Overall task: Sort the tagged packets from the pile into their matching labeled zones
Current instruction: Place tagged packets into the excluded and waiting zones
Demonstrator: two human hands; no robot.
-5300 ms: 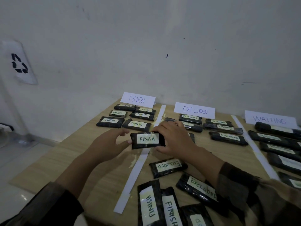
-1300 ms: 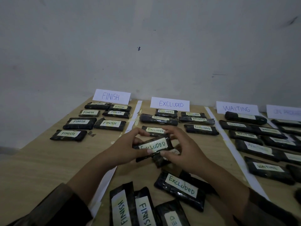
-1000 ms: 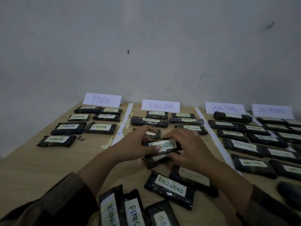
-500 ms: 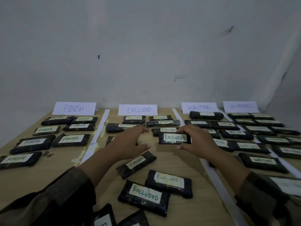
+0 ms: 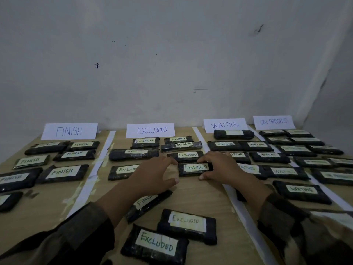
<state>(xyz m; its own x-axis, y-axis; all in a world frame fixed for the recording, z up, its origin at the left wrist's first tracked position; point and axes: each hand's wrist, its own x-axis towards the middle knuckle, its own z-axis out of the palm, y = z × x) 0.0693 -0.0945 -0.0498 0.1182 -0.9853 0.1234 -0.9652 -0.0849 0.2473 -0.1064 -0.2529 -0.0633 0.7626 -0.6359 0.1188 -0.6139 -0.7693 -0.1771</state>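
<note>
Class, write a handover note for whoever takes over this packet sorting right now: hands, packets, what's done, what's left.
Left hand: open, holds nothing.
Right hand: pinches the end of an EXCLUDED packet lying in the EXCLUDED zone.
Done: sorted packets lie in all four zones.
Left: release that packet, then sort the pile: one FINISH packet, two pile EXCLUDED packets.
</note>
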